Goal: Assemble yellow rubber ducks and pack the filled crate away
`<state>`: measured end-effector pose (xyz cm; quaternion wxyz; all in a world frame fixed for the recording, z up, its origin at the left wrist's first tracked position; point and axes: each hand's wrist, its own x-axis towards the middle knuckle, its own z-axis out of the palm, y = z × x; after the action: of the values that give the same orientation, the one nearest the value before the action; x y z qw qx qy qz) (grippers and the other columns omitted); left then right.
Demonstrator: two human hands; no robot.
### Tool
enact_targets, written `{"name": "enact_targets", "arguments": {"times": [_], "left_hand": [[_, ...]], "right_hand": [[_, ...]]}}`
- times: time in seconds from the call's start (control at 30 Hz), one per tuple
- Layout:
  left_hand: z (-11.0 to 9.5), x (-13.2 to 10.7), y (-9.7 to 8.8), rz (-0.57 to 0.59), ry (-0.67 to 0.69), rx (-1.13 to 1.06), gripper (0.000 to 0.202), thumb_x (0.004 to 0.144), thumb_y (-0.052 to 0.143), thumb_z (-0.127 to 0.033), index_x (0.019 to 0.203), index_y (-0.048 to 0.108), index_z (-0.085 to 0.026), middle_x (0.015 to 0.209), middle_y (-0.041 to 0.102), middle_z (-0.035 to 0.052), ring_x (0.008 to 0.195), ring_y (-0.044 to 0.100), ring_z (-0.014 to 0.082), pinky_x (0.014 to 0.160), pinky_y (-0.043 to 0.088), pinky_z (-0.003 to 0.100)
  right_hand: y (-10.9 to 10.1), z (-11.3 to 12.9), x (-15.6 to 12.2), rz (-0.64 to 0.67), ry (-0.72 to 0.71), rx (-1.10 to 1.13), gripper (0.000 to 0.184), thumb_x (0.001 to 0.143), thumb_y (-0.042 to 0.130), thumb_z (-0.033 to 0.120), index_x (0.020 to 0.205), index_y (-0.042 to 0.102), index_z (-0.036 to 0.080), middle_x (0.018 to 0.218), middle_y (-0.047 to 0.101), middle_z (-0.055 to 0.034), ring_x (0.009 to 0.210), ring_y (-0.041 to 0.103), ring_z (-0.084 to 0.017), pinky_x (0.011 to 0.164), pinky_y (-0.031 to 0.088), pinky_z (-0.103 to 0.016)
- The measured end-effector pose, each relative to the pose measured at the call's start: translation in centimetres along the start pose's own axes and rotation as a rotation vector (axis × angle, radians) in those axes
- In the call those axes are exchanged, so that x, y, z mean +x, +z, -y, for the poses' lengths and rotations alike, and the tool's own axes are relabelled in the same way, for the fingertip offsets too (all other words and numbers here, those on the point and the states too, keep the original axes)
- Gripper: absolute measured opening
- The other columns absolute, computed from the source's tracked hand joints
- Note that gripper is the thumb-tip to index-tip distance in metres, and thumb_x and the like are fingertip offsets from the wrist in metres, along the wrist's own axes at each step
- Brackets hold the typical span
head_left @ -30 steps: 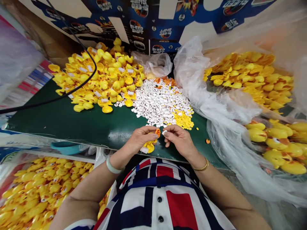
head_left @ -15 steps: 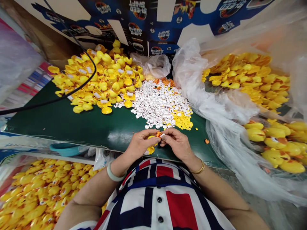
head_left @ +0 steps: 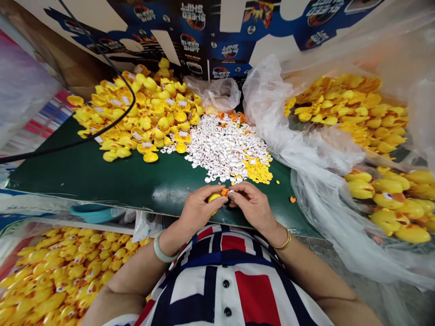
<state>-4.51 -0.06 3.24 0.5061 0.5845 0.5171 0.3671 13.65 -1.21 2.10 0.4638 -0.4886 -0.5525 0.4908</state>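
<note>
A rounded yellow plastic duck part [head_left: 215, 197] is gripped in the curled fingers of the left hand [head_left: 200, 210] at lower centre of the frame, while a small orange plastic piece [head_left: 224, 192] lies against it, nearer the closed fingertips [head_left: 233, 197] of the right hand [head_left: 253, 206], though whether they grip it cannot be told.

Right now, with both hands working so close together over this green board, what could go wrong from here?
The small orange piece beside the yellow duck part in the left hand could slip from the right hand and drop near the board's edge. The white pieces touch the small yellow pieces, so they may mix further. The black cable lying over the duck parts could catch a reaching arm.
</note>
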Motion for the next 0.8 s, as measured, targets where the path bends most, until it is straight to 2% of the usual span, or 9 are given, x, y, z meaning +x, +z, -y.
{"name": "enact_targets", "arguments": {"times": [0.1, 0.23, 0.3, 0.43, 0.5, 0.57, 0.67, 0.8], "left_hand": [[0.2, -0.1, 0.0, 0.024, -0.016, -0.025, 0.031, 0.079, 0.073, -0.036, 0.106, 0.076, -0.022, 0.108, 0.074, 0.0056, 0.096, 0.067, 0.0210, 0.087, 0.050, 0.030], [0.2, -0.2, 0.2, 0.008, 0.040, 0.008, 0.028, 0.079, 0.074, -0.034, 0.104, 0.076, -0.023, 0.103, 0.074, 0.0051, 0.094, 0.066, 0.0195, 0.087, 0.049, 0.030], [0.1, -0.1, 0.5, 0.022, -0.031, -0.107, 0.029, 0.076, 0.076, -0.035, 0.102, 0.076, -0.022, 0.098, 0.074, 0.0050, 0.088, 0.066, 0.0185, 0.081, 0.051, 0.029], [-0.1, 0.6, 1.3, 0.064, -0.341, -0.593, 0.039, 0.069, 0.081, -0.038, 0.101, 0.072, -0.017, 0.085, 0.071, 0.0032, 0.066, 0.063, 0.0132, 0.060, 0.050, 0.024], [-0.2, 0.9, 1.5, 0.040, -0.395, -0.734, 0.039, 0.066, 0.083, -0.037, 0.097, 0.071, -0.016, 0.083, 0.071, 0.0025, 0.063, 0.062, 0.0109, 0.057, 0.049, 0.022], [-0.2, 1.1, 1.7, 0.054, -0.408, -0.777, 0.038, 0.065, 0.084, -0.035, 0.094, 0.071, -0.015, 0.083, 0.070, 0.0025, 0.062, 0.062, 0.0099, 0.057, 0.049, 0.021], [-0.3, 1.1, 1.7, 0.111, -0.429, -0.743, 0.038, 0.065, 0.084, -0.038, 0.091, 0.070, -0.015, 0.078, 0.069, 0.0013, 0.060, 0.061, 0.0096, 0.057, 0.051, 0.022], [-0.1, 1.0, 1.7, 0.127, -0.419, -0.726, 0.036, 0.065, 0.085, -0.040, 0.086, 0.067, -0.016, 0.074, 0.067, -0.0015, 0.060, 0.062, 0.0102, 0.058, 0.052, 0.022]], "right_hand": [[-0.2, 0.3, -0.1, -0.006, -0.031, -0.086, 0.016, 0.090, 0.064, 0.036, 0.095, 0.069, 0.022, 0.090, 0.063, -0.0028, 0.067, 0.063, -0.012, 0.061, 0.058, -0.026], [-0.2, 0.3, -0.2, 0.015, 0.088, -0.011, 0.020, 0.089, 0.065, 0.040, 0.094, 0.068, 0.021, 0.084, 0.065, -0.0007, 0.058, 0.062, -0.011, 0.055, 0.057, -0.025], [-0.1, 0.1, -0.2, 0.003, 0.079, 0.003, 0.021, 0.090, 0.063, 0.041, 0.096, 0.069, 0.021, 0.085, 0.066, -0.0013, 0.059, 0.062, -0.011, 0.055, 0.057, -0.025], [-0.1, 0.0, -0.4, -0.016, -0.188, -0.164, 0.028, 0.093, 0.060, 0.036, 0.119, 0.066, 0.026, 0.102, 0.062, -0.0052, 0.074, 0.063, -0.014, 0.071, 0.059, -0.032], [-0.1, -0.1, -0.3, -0.004, -0.307, -0.279, 0.041, 0.091, 0.065, 0.033, 0.131, 0.058, 0.028, 0.104, 0.060, -0.0052, 0.080, 0.061, -0.015, 0.076, 0.057, -0.034], [-0.2, -0.2, -0.2, -0.023, -0.374, -0.350, 0.044, 0.091, 0.066, 0.030, 0.133, 0.055, 0.028, 0.099, 0.059, -0.0042, 0.080, 0.060, -0.016, 0.074, 0.056, -0.033], [-0.5, -0.4, 0.2, -0.016, -0.448, -0.465, 0.037, 0.096, 0.056, 0.027, 0.133, 0.052, 0.026, 0.097, 0.060, -0.0054, 0.083, 0.060, -0.018, 0.074, 0.055, -0.035], [-1.1, -0.7, 1.0, 0.129, -0.551, -0.695, 0.047, 0.099, 0.048, 0.035, 0.143, 0.040, 0.018, 0.108, 0.062, -0.0139, 0.095, 0.059, -0.026, 0.082, 0.055, -0.045]]}}
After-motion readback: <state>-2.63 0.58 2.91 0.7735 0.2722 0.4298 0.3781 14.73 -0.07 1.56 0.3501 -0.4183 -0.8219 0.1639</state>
